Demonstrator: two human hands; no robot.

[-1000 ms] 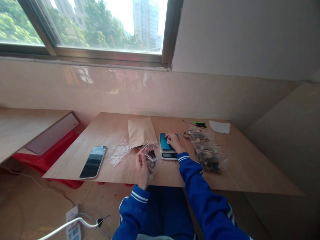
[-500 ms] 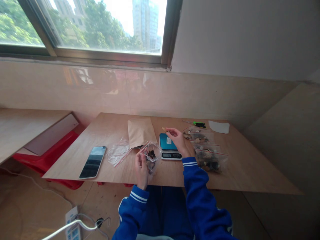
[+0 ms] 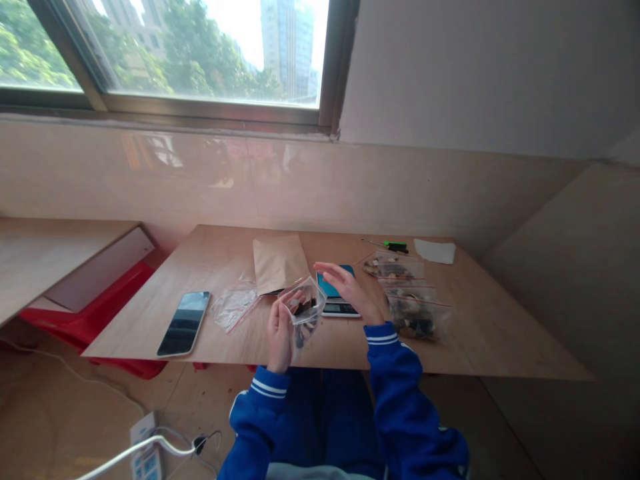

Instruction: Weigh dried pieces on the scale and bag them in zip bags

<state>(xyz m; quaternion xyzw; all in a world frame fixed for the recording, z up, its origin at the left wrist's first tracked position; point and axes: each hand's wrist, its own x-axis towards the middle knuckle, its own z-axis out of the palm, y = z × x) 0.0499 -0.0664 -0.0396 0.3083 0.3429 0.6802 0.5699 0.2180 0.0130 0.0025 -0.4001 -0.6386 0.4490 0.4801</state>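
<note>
My left hand (image 3: 281,330) is closed on the rim of a clear zip bag (image 3: 306,328), its mouth spread wide. Small dark and brownish pieces lie inside the bag; their kind is too small to tell. My right hand (image 3: 347,285) hovers over a kitchen scale (image 3: 342,310) with a blue top, to the right of the bag's mouth. Its fingers are stretched out to the left, and nothing shows between them. Part of the scale's plate is hidden beneath this hand.
A brown paper envelope (image 3: 280,261), a crumpled clear bag (image 3: 234,303) and a phone (image 3: 184,323) lie to the left. Filled zip bags (image 3: 415,313) sit on the right. Behind them are a green-handled screwdriver (image 3: 395,245) and white paper (image 3: 434,251).
My right hand has moved slightly left and down, and its fingers have straightened. The small tan piece it pinched no longer shows there. The held bag has tilted a little to the right.
</note>
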